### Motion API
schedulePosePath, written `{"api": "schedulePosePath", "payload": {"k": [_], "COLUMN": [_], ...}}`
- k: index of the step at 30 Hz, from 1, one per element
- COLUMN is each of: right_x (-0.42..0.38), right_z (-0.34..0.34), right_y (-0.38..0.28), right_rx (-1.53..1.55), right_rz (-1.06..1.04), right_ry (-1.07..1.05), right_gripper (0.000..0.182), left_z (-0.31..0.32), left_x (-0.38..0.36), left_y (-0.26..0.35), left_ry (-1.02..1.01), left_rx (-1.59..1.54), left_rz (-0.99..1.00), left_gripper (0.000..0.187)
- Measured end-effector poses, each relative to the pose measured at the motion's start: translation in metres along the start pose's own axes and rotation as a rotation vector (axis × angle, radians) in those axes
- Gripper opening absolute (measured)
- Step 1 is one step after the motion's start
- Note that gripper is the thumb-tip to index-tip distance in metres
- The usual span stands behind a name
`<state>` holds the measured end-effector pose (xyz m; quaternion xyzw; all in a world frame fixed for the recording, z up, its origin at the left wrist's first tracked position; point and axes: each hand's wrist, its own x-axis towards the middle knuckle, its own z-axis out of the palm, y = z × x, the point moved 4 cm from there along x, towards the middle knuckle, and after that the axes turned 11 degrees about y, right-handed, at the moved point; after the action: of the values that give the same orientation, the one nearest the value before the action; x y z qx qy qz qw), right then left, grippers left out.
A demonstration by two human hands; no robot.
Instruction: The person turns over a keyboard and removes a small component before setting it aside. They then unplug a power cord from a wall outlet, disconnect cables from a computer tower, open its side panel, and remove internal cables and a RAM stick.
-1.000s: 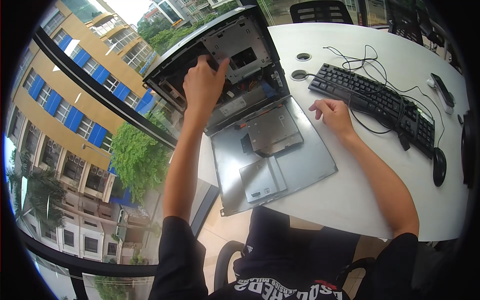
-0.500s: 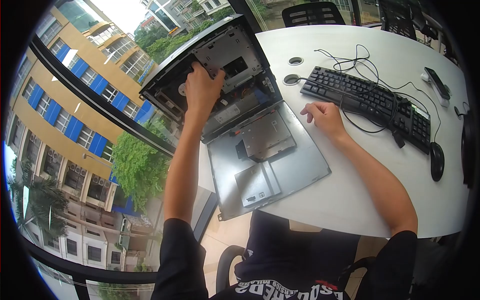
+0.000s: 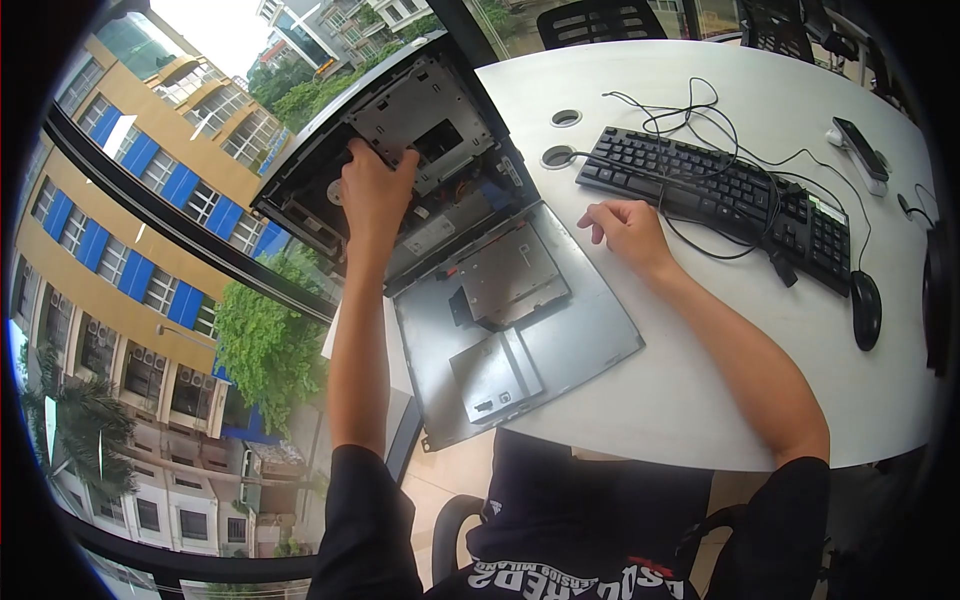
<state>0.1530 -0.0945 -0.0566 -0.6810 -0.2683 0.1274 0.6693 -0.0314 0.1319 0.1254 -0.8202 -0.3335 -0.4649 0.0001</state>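
Note:
An opened black computer case (image 3: 432, 235) stands at the table's left edge, its metal side panel (image 3: 590, 315) lying flat in front of it. My left hand (image 3: 376, 195) reaches into the upper part of the case, thumb and fingers spread against the metal bracket (image 3: 408, 105); the fingertips are partly hidden there. Beside the panel, my right hand (image 3: 628, 236) rests over the white table (image 3: 700, 370) with its fingers curled inward. Whether anything small is between them cannot be made out.
A black keyboard (image 3: 720, 200) with tangled cables lies right of my right hand. Further right are a black mouse (image 3: 865, 310) and a phone (image 3: 858, 146) on a white stand. Two cable holes lie behind the panel. Windows border the left side.
The whole view has shifted slightly, so the case, table and hands appear a little further left. Both hands keep nearly the same places relative to the case and table.

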Motion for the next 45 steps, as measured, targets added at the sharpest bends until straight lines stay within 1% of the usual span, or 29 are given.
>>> {"api": "schedulePosePath", "payload": {"k": [3, 6, 9, 12, 13, 16, 19, 22, 24, 25, 28, 31, 37, 40, 43, 45], "right_x": [0.000, -0.001, -0.001, -0.003, -0.003, -0.002, -0.001, -0.002, -0.001, -0.002, 0.000, 0.001, 0.001, 0.001, 0.000, 0.001], "right_z": [0.001, 0.000, 0.001, 0.000, 0.001, 0.002, 0.003, 0.000, 0.001, 0.000, 0.001, 0.001, 0.000, 0.000, -0.001, -0.001], "right_y": [-0.002, -0.003, -0.005, -0.005, -0.005, -0.002, 0.000, -0.001, 0.001, -0.003, 0.000, 0.001, 0.000, -0.001, -0.002, -0.002], "right_rx": [-0.001, -0.008, -0.020, -0.036, -0.040, -0.039, -0.026, -0.021, -0.027, -0.033, -0.019, -0.012, -0.013, -0.010, -0.014, -0.015], "right_rz": [-0.014, -0.010, -0.017, -0.023, -0.026, -0.013, -0.024, -0.033, -0.050, -0.023, -0.032, -0.022, -0.040, -0.056, -0.050, -0.061], "right_ry": [0.003, 0.002, 0.002, 0.016, 0.012, 0.002, 0.005, 0.030, 0.028, 0.010, 0.003, 0.008, 0.011, 0.024, 0.018, 0.029], "right_gripper": [0.029, 0.029, 0.029, 0.030, 0.030, 0.029, 0.029, 0.030, 0.031, 0.031, 0.031, 0.031, 0.031, 0.031, 0.031, 0.031], "left_z": [0.002, -0.006, -0.029, -0.020, -0.018, 0.006, 0.030, 0.041, 0.043, 0.043, 0.044, 0.045, 0.043, 0.042, 0.044, 0.047], "left_x": [0.000, -0.012, -0.036, -0.056, -0.062, -0.060, -0.042, -0.028, -0.022, -0.019, -0.008, 0.000, 0.006, 0.009, 0.013, 0.011], "left_y": [-0.003, 0.000, 0.015, 0.027, 0.040, 0.046, 0.038, 0.042, 0.046, 0.046, 0.039, 0.037, 0.039, 0.041, 0.041, 0.042], "left_ry": [0.022, 0.045, 0.088, 0.016, 0.006, 0.080, -0.093, -0.232, -0.274, -0.298, -0.343, -0.437, -0.452, -0.499, -0.565, -0.567], "left_rx": [0.064, 0.045, 0.086, -0.053, -0.040, 0.003, 0.140, 0.168, 0.184, 0.197, 0.140, 0.099, 0.102, 0.113, 0.113, 0.164], "left_rz": [0.027, 0.014, 0.155, 0.315, 0.425, 0.706, 0.625, 0.567, 0.561, 0.553, 0.564, 0.482, 0.593, 0.580, 0.560, 0.540], "left_gripper": [0.045, 0.044, 0.042, 0.038, 0.034, 0.034, 0.036, 0.036, 0.033, 0.032, 0.030, 0.032, 0.033, 0.033, 0.036, 0.040]}}
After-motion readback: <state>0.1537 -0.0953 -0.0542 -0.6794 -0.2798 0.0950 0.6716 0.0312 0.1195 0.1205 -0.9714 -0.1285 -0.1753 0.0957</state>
